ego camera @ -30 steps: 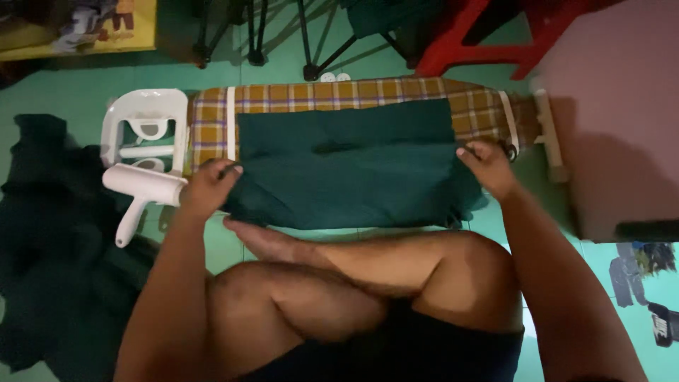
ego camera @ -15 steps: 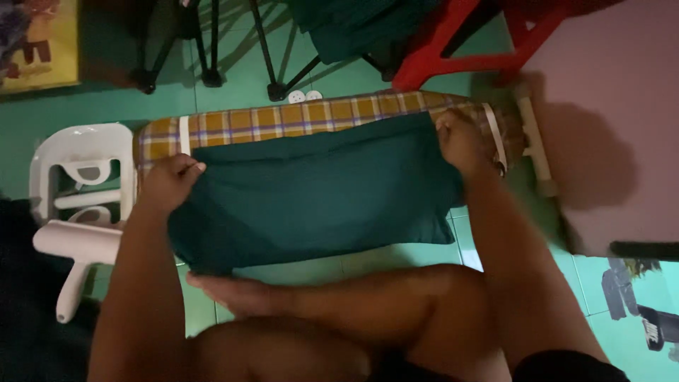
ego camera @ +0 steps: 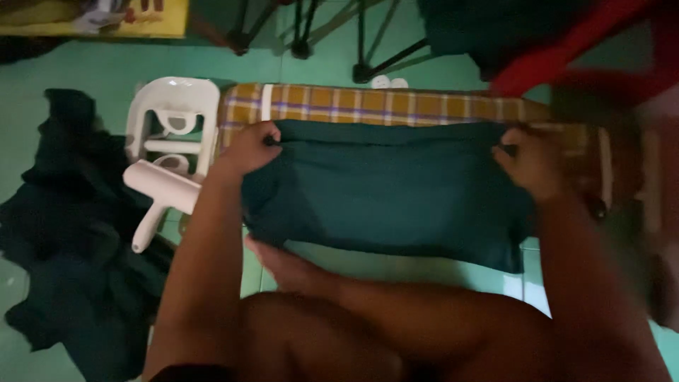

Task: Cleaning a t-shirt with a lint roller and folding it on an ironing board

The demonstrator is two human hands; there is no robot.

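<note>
Head view: hands, left (ego camera: 249, 147) and right (ego camera: 529, 161), grip green cloth (ego camera: 389, 191), long axis left-right.

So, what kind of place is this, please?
Probably a room at home, used for ironing on the floor: a low checked ironing board on green floor tiles, a dark green cloth held on it by both hands, and chair legs behind.

Only one thing of that kind in my view — a flat yellow printed package (ego camera: 95, 18) lying on the green floor at the far left, beyond the white plastic stand (ego camera: 173, 117) — coloured pictures on it, too blurred to make out.
</note>
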